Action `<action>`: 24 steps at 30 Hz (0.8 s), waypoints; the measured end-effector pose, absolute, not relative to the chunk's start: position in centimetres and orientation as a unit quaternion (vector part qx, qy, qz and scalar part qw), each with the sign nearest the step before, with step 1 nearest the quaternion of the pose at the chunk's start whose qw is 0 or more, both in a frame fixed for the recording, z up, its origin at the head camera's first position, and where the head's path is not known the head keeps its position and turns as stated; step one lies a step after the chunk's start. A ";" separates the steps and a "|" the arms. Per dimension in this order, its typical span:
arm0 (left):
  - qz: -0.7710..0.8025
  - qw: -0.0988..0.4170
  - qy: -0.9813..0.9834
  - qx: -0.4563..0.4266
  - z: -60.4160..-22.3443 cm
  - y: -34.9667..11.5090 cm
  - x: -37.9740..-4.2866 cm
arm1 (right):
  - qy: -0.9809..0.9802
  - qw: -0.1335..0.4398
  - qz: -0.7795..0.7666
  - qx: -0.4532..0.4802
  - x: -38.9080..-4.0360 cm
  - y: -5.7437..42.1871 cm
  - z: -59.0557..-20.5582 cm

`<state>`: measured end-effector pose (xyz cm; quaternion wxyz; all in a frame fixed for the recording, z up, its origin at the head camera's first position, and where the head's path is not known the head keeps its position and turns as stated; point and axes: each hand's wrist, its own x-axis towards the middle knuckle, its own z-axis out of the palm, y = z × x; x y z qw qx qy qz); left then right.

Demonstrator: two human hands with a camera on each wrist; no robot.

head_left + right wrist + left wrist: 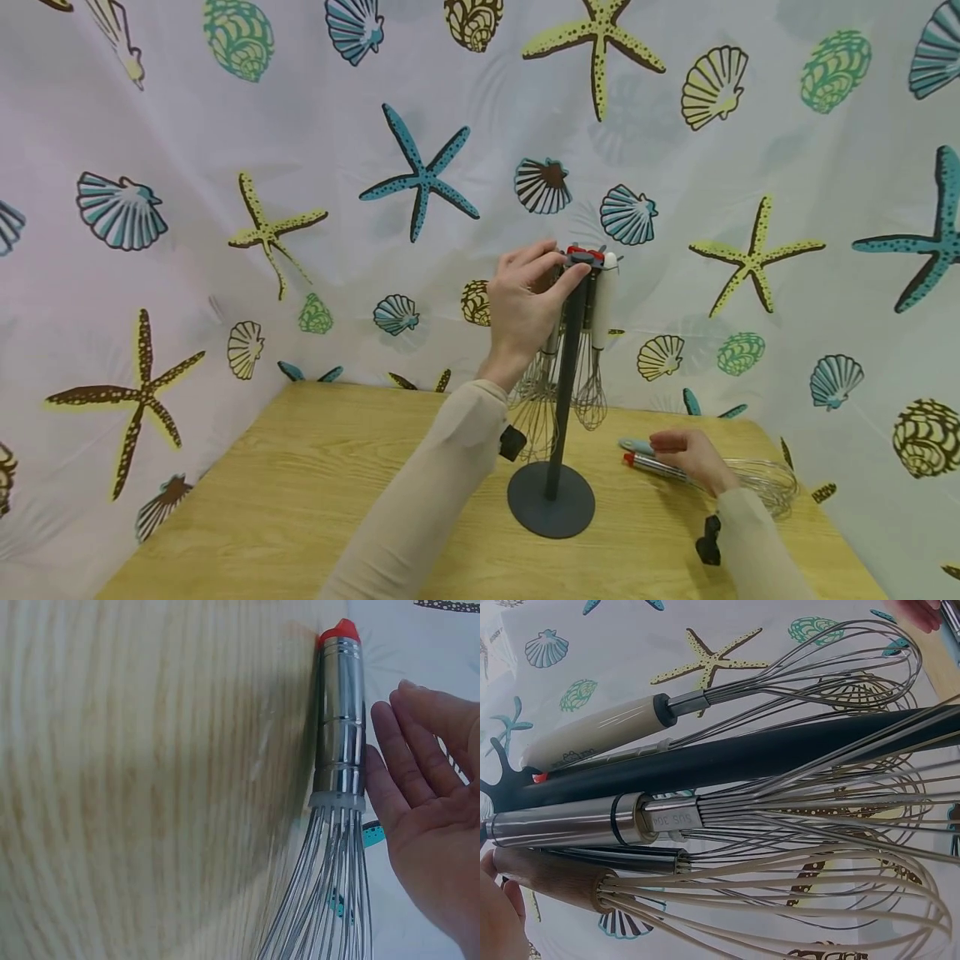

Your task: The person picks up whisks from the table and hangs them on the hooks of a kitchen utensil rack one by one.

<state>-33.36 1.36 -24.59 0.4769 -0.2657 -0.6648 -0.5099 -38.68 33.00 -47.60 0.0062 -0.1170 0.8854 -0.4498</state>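
Observation:
A dark stand (pixel 572 375) with a round base holds several hanging whisks. My left hand (pixel 521 304) grips the hooked top of this stand, thumb and fingers curled at its edge. In the left wrist view, its fingers (pixel 506 922) are beside the handle end of a wooden-handled whisk (pixel 547 877). Hanging nearby are a steel-handled whisk (pixel 570 821) and a cream-handled whisk (pixel 604 735). Above the table at right, my right hand (pixel 693 457) has extended fingers, close beside a lying steel whisk with a red tip (pixel 341 720).
A light blue handle (pixel 636 446) lies behind the red-tipped whisk, with wire loops (pixel 772 483) toward the right edge of the wooden table (pixel 300 467). A shell-and-starfish patterned sheet (pixel 337 250) hangs behind and at both sides.

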 end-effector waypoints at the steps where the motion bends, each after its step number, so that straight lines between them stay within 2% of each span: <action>1: -0.508 0.477 -0.666 -0.266 -24.6 1.4 -33.4 | 0.887 0.004 -0.447 -0.115 -38.7 33.1 -47.7; 12: -0.512 0.479 -0.661 -0.266 -24.5 1.4 -33.5 | 0.897 0.005 -0.424 -0.128 -38.5 33.0 -47.6; 24: -0.510 0.478 -0.663 -0.269 -24.6 1.3 -33.4 | 0.901 0.038 -0.416 -0.114 -38.3 32.9 -47.3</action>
